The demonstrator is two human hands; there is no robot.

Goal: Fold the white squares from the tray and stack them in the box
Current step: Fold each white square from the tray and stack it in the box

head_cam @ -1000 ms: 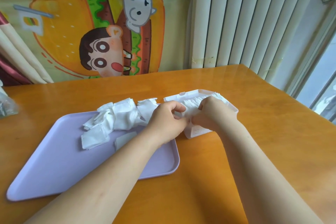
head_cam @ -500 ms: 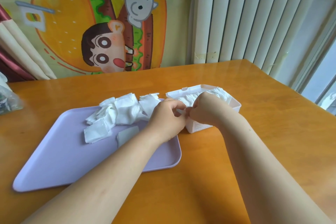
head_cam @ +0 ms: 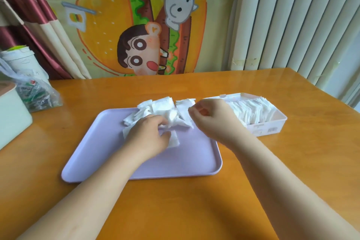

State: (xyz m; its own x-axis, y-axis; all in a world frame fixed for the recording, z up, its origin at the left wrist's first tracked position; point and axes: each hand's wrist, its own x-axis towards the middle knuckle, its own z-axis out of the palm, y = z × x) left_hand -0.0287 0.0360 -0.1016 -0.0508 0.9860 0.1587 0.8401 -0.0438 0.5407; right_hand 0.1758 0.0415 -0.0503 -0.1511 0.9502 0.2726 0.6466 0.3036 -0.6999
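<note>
Desk [head_cam: 194, 200]: orange wood, filling the lower view; a cartoon burger cloth [head_cam: 136, 29] hangs behind its far edge, with pale vertical blinds [head_cam: 292, 21] at the far right.
Tray [head_cam: 175, 163]: lilac plastic, lying flat on the middle of the desk, turned slightly askew, its near part bare.
Box [head_cam: 266, 127]: white and shallow, on the desk just beside the tray's far right corner, holding a row of folded white squares [head_cam: 251, 109] packed on edge.
Loose squares [head_cam: 165, 107]: a rumpled pile at the tray's far edge, some spilling over the rim onto the desk.
Left hand [head_cam: 148, 136]: palm down over the tray's far middle, fingers curled together onto one flat white square [head_cam: 174, 138] and touching the pile; whether it truly grips the square cannot be told.
Right hand [head_cam: 212, 121]: above the tray's far right corner, between the pile and the box, fingers loosely curled with thumb and forefinger close; nothing can be seen held in it.
Desk's left edge: a clear plastic bag [head_cam: 37, 93] of small packets, and a pale green container [head_cam: 11, 115] nearer the corner.
</note>
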